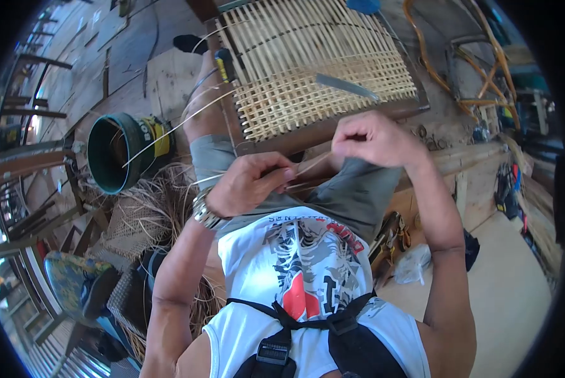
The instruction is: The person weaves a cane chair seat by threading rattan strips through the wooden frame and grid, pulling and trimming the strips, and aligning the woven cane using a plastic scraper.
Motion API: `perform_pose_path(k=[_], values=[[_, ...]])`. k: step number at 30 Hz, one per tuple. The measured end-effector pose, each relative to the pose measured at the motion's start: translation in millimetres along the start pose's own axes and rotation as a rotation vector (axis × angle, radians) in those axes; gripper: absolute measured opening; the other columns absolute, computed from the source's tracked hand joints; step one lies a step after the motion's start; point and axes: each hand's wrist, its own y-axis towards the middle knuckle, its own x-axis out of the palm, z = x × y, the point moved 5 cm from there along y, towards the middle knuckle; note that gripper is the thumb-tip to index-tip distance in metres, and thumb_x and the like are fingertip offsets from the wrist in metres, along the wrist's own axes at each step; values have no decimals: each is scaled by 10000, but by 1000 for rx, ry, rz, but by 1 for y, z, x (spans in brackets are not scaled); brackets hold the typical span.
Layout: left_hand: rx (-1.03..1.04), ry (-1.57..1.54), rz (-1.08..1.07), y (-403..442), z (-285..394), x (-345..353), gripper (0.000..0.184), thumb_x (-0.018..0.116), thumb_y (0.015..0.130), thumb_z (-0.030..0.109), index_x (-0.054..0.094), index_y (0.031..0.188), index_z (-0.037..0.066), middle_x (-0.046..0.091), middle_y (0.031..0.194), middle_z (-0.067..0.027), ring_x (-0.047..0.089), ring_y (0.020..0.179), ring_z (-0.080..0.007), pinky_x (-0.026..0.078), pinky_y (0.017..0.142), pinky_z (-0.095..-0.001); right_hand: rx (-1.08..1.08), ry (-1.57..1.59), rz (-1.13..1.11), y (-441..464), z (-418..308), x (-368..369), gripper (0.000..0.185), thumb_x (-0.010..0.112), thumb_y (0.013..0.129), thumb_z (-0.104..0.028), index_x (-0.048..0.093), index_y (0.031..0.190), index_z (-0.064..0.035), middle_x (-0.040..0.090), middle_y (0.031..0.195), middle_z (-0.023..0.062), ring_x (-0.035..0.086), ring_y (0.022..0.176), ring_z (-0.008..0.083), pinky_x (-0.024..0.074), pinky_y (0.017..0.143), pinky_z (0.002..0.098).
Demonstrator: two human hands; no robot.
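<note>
While our left hand (246,184) and right hand (373,140) pinch a thin strand (314,164) over our lap (348,192), we see the woven panel (314,63) just beyond, edged by its wooden frame (307,135); green bucket (145,129) stands left, apart from left hand, leaving room between.

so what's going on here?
A person's left hand and right hand hold a thin, pale, flexible strip stretched between them. Ahead sits a dark-brown wooden frame with a pale woven panel: densely crossed at the near end, mostly lengthwise strips farther out. A flat grey metal bar lies on the weave, untouched.
</note>
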Motion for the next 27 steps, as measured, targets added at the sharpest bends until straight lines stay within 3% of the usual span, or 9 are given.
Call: perform_pose_path(k=[2,5,7,12,14,18,25,27], values=[[-123,83,79,-12,-5,-9,209,580,1034,210,667,1004,23,626,760,38,517,671,-47,428,606,-238,101,124,75,-14,28,-20,158,723,928,-167,711,912,-10,645,785,-24,568,748,55,469,687,245],[-133,103,106,-22,-25,-10,200,563,1038,194,651,964,30,611,727,38,513,656,-46,423,594,-233,169,147,173,-24,44,-27,144,740,920,-163,704,894,-26,626,791,-50,541,734,27,436,654,212],[-149,123,126,-28,-30,-9,205,555,1038,187,639,947,24,629,720,18,523,638,-57,427,581,-246,209,348,212,-23,45,-19,104,751,912,-133,696,884,-50,628,801,-61,536,731,21,427,648,194],[-145,211,125,-35,-27,-5,180,560,1027,164,635,979,8,667,729,-26,554,615,-82,442,569,-264,144,601,413,-13,52,8,89,774,890,-85,686,890,-86,636,819,-55,538,727,14,421,640,171],[-127,190,164,-38,-34,-3,167,565,1021,153,636,993,4,671,733,-20,563,620,-84,451,573,-268,85,892,449,-9,55,17,103,774,891,-83,672,884,-90,632,820,-56,534,719,11,411,630,166],[-182,161,89,-39,-29,3,168,581,1018,156,634,1030,-3,669,749,-20,551,650,-54,444,589,-236,120,892,542,-7,59,19,114,759,903,-74,646,898,-90,610,779,-37,518,645,31,381,552,181],[-187,-56,-6,-30,-34,12,214,564,1045,199,641,1080,3,603,742,32,487,630,-35,396,571,-212,193,912,701,-11,58,18,116,747,913,-84,634,899,-60,615,784,12,511,608,55,367,521,195],[-223,-283,-25,-29,-45,15,224,551,1054,204,640,1088,2,580,744,45,468,633,-27,386,578,-199,202,932,718,-11,58,16,118,745,915,-89,635,900,-52,625,800,26,506,606,59,372,524,200]])
